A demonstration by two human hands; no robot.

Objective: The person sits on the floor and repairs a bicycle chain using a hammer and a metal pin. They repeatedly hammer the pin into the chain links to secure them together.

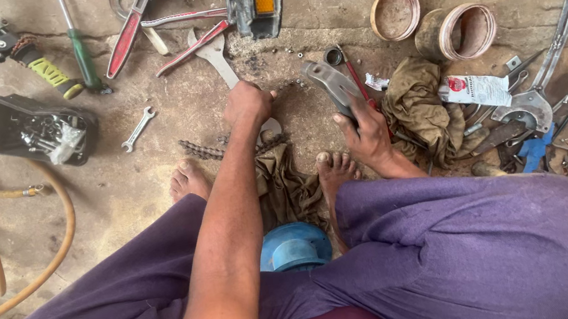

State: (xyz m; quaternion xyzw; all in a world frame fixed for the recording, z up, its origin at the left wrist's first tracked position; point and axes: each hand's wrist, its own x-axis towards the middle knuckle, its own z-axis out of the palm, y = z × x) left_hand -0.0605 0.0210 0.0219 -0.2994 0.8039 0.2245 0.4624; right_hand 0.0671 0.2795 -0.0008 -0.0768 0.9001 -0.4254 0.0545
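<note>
The bicycle chain [221,146] lies loose on the concrete floor [122,193] between the bare feet, one end under the left hand [247,103], so the work on it looks only partly done. That arm reaches straight out, grip closed on the chain, I think. The right hand [369,134] has its grip wrapped around a grey hammer [331,84], head tilted toward the chain.

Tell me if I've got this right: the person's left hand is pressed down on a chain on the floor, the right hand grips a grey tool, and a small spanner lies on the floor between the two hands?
Not quite. In the head view the small spanner lies to the left of the left hand, not between the hands. The rest holds: that hand presses on the chain, and the right hand grips the grey tool.
</note>
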